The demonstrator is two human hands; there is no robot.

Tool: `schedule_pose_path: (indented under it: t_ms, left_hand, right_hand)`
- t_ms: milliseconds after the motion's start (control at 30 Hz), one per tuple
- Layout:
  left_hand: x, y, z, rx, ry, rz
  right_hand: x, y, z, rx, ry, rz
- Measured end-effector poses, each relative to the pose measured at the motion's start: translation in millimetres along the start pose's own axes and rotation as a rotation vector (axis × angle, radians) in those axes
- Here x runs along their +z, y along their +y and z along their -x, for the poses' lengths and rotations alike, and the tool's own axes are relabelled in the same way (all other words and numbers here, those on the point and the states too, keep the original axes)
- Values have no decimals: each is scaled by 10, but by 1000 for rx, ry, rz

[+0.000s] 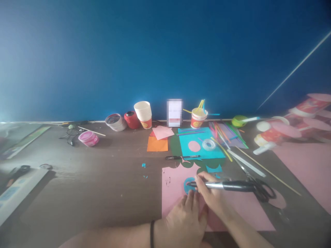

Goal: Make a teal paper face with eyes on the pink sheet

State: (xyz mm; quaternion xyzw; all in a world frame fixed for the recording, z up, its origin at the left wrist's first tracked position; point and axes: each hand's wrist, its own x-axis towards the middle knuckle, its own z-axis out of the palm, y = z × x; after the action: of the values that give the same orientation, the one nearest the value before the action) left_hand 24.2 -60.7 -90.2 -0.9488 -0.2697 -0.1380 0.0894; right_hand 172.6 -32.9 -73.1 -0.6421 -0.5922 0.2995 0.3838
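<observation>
My right hand (212, 193) is closed around a silver-and-black marker (232, 186). The marker's tip points left, over a small blue round piece (185, 187) on a pink sheet of paper (173, 203). Whether the tip touches cannot be made out. Fingers stretched forward, my left hand (186, 217) lies on the pink sheet, its fingertips at the near edge of the blue piece; a black band circles the wrist. The sheet's far edge has scalloped cut-outs and several dark marks at its left. Just right of the marker lie black-handled scissors (263, 191).
Beyond the sheet lie a black pen (173, 158), blue paper (184, 146), a tape roll (209, 144) and coloured strips (219, 132). Stacked paper cups (143, 112) stand near the blue wall. A power strip (23, 193) is at left; a blurred red-and-pink cup construction (297, 124) at right.
</observation>
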Motion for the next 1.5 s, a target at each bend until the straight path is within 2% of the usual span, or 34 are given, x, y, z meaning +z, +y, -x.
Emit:
schedule_pose_path:
  t_ms: [200,467,1033,1267,1500]
  left_hand:
    - [39,2,34,21,-19,15]
    - [-43,-18,-5,25,-96,77]
    - [7,9,26,10,-67,57]
    - [-18,-9,16,30,-93,64]
    - [23,2,-2,7,-58,35]
  right_hand:
    - [-1,-5,10,-9,26,35]
    - [-23,-45,9,-30,-17,32]
    - [-19,-48,4,-21,8,33]
    - [-3,-16,7,-21,24,24]
    - [-27,-72,5,-52,-28,42]
